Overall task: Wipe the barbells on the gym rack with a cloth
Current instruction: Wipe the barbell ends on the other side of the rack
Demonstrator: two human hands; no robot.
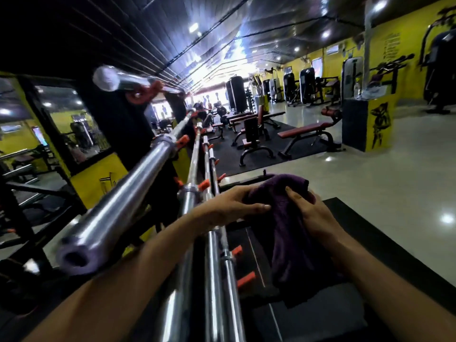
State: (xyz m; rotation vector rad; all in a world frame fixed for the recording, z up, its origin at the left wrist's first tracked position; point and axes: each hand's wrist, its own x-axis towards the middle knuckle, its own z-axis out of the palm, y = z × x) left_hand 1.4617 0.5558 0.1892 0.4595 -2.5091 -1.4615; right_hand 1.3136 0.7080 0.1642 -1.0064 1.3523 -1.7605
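Single head-worn view, wide-angle, looking forward and down along the barbells (118, 208), which run from 6 o'clock toward 12. Both forearms enter from the bottom edge; the nearest bar end sits close at 8 o'clock. Benches (306, 134) lie far off at 1 o'clock.

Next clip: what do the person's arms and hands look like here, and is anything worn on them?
Both forearms are bare from the frame's lower edge to the wrists, with no sleeves in view. The left hand and right hand wear no gloves, and no watch, band or ring shows. No markings are visible on either arm.
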